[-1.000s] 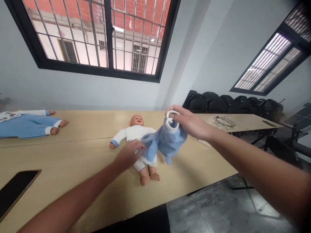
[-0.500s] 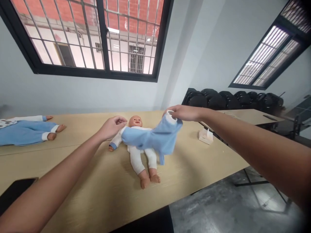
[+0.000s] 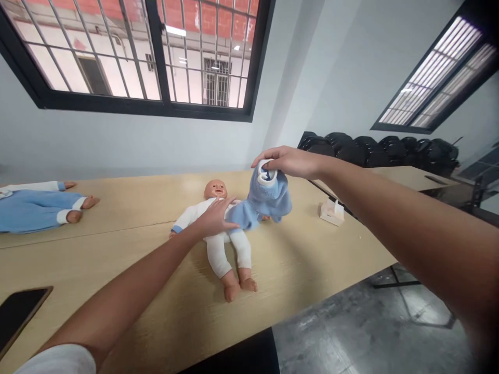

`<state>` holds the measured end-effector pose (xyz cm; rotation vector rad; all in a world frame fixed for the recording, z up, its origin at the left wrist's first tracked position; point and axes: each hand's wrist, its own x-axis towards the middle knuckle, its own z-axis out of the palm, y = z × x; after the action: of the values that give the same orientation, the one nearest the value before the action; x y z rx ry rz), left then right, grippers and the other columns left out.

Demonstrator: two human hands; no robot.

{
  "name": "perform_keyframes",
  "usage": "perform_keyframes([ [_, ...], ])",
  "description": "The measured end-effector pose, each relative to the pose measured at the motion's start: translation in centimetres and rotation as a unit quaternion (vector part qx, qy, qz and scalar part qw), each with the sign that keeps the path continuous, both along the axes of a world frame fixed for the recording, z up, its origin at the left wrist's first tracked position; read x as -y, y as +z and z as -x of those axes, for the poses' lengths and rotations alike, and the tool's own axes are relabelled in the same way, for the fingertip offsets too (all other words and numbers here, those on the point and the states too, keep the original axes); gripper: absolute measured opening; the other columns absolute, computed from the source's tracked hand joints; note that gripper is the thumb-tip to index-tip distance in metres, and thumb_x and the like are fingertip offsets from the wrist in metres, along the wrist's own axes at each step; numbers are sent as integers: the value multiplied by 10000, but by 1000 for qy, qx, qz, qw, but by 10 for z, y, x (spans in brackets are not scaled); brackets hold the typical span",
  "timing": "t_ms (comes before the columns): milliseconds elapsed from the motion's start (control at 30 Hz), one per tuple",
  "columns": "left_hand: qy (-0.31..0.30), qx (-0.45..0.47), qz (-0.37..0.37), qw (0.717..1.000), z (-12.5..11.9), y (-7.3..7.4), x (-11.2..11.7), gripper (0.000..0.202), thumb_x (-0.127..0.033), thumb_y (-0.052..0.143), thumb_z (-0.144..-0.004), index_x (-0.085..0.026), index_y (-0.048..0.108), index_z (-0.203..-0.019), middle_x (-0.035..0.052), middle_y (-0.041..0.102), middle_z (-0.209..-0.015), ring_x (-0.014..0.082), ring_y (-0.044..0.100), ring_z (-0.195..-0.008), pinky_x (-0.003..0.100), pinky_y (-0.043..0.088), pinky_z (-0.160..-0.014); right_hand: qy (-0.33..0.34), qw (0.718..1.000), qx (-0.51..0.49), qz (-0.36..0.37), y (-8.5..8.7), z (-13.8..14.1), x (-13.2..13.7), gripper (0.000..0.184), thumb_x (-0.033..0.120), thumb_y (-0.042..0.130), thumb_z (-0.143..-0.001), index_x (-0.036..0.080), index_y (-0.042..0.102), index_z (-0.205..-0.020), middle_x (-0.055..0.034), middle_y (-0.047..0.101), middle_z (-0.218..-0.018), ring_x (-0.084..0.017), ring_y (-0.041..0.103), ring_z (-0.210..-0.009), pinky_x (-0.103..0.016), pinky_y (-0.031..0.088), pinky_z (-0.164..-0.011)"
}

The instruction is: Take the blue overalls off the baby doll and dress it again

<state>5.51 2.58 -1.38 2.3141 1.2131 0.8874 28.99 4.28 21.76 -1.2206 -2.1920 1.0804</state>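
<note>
A baby doll in white clothes lies on its back on the long wooden table, feet toward me. My right hand is closed on the white-cuffed end of a light blue garment and holds it up above the doll's right side. My left hand rests over the doll's chest and pinches the garment's lower end.
A second doll in blue trousers lies at the table's far left. A dark phone lies at the near left edge. A small white tissue box stands right of the doll. Black chairs are stacked behind another table.
My left hand dropped from beside the doll's head onto its chest. The stretched-out garment has bunched together, and my right hand lifted its cuffed end higher.
</note>
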Motion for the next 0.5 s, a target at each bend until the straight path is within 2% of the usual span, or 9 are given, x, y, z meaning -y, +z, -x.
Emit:
perform_keyframes([
  [67, -21, 19, 63, 998, 10, 2, -12, 547, -524, 710, -826, -215, 657, -1274, 100, 708, -1277, 337, 640, -1199, 480, 495, -1035, -10, 1000, 7, -5, -1, -8, -5, 154, 224, 807, -742, 201, 768, -890, -61, 753, -853, -207, 660, -744, -348, 538, -709],
  [100, -24, 39, 93, 995, 18, 6, -17, 455, -525, 659, -862, -210, 696, -1188, 82, 739, -1190, 309, 676, -1112, 445, 528, -973, -19, 1000, 11, -9, -2, -13, -9, 130, 212, 799, -753, 197, 765, -877, -64, 753, -856, -211, 664, -752, -357, 539, -722],
  [167, 10, 97, 122, 988, 36, 20, -25, 428, -539, 622, -883, -190, 713, -1113, 71, 751, -1118, 275, 694, -1020, 397, 554, -889, -46, 998, 5, -30, -5, -23, -19, 83, 187, 786, -770, 186, 754, -847, -68, 749, -845, -217, 670, -764, -373, 541, -746],
  [233, 75, 145, 93, 982, 52, 39, -28, 455, -542, 657, -863, -185, 697, -1142, 70, 737, -1131, 260, 684, -1011, 380, 556, -872, -78, 994, -28, -72, -6, -27, -28, 60, 173, 765, -791, 179, 742, -847, -65, 743, -834, -214, 668, -771, -381, 542, -768],
  [300, 121, 152, 17, 981, 63, 60, -21, 426, -495, 687, -853, -202, 681, -1163, 61, 713, -1162, 250, 663, -1049, 380, 544, -917, -95, 986, -73, -117, -3, -25, -27, 80, 168, 724, -819, 181, 741, -895, -61, 745, -876, -209, 664, -799, -380, 541, -784],
  [400, 186, 85, -133, 970, 69, 78, 14, 384, -354, 724, -819, -234, 657, -1178, 57, 660, -1199, 262, 614, -1131, 407, 515, -996, -80, 981, -100, -146, 3, -14, 1, 170, 169, 668, -836, 206, 752, -979, -54, 748, -975, -214, 667, -858, -379, 540, -799],
  [467, 189, 36, -156, 969, 68, 73, 54, 376, -297, 705, -834, -252, 639, -1201, 64, 657, -1169, 268, 625, -1097, 427, 532, -971, -45, 988, -76, -127, -3, -8, 35, 179, 185, 668, -824, 222, 764, -971, -46, 744, -983, -219, 674, -868, -376, 546, -801],
  [500, 160, 8, -143, 977, 66, 65, 77, 375, -286, 700, -843, -263, 632, -1212, 69, 665, -1166, 276, 633, -1093, 435, 541, -957, -13, 994, -45, -94, -12, -7, 55, 181, 201, 671, -824, 231, 771, -971, -44, 745, -987, -225, 680, -877, -380, 552, -804],
])
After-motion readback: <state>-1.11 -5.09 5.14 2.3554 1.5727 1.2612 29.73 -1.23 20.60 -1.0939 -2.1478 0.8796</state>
